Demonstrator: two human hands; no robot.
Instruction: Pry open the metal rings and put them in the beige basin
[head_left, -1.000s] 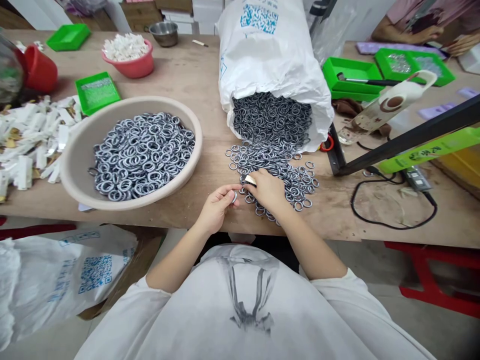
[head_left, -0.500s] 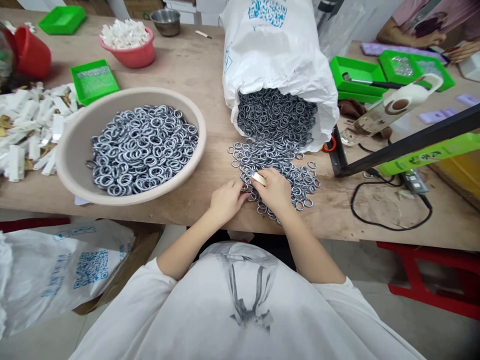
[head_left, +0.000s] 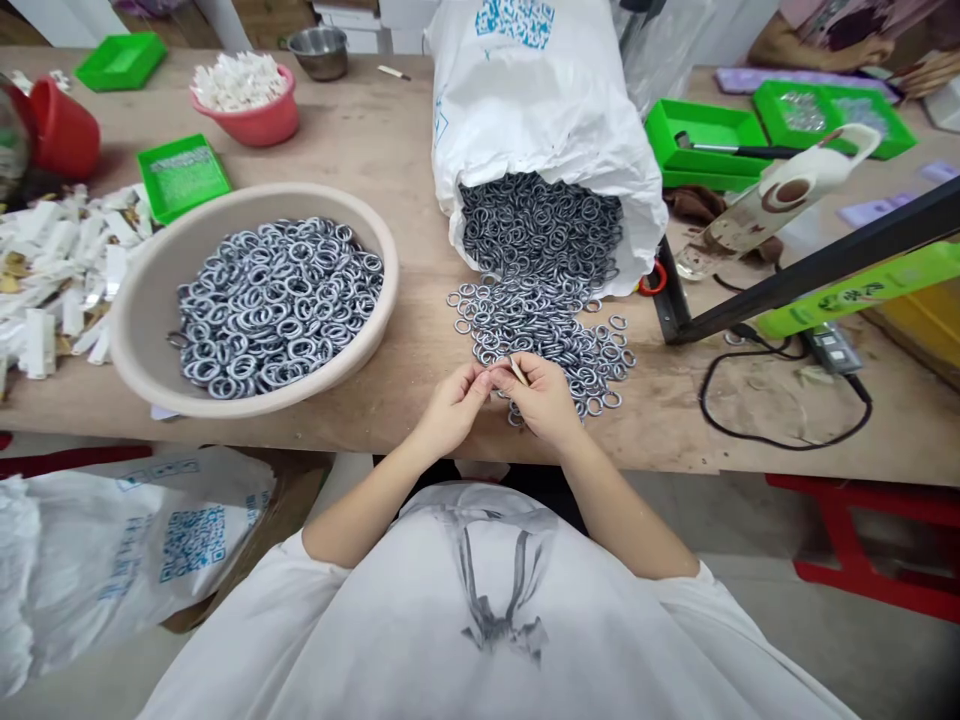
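My left hand (head_left: 450,412) is closed in a pinch, its fingertips meeting those of my right hand (head_left: 547,408). Whatever the left fingers pinch is too small and too covered to make out. A slim cream-handled tool (head_left: 517,370) is gripped in my right hand; its tip is hidden between the fingers. Both hands are over the near edge of a heap of grey metallic rings (head_left: 536,325). This heap spills from the mouth of a white sack (head_left: 547,120) lying on its side. To the left stands a wide beige basin (head_left: 391,265) holding many similar rings (head_left: 281,305).
White plastic pieces (head_left: 60,270) lie loose at left, beside a green tray (head_left: 184,178). Behind are a pink bowl (head_left: 274,122) and a metal bowl (head_left: 319,55). On the right are a black metal frame (head_left: 675,310), a bottle (head_left: 780,200) and a cable (head_left: 705,400). Another person's hands appear top right.
My hands have lifted slightly from the rings and come together, fingertips touching. The cream-handled tool has turned to a steeper angle. The camera view has shifted a little.
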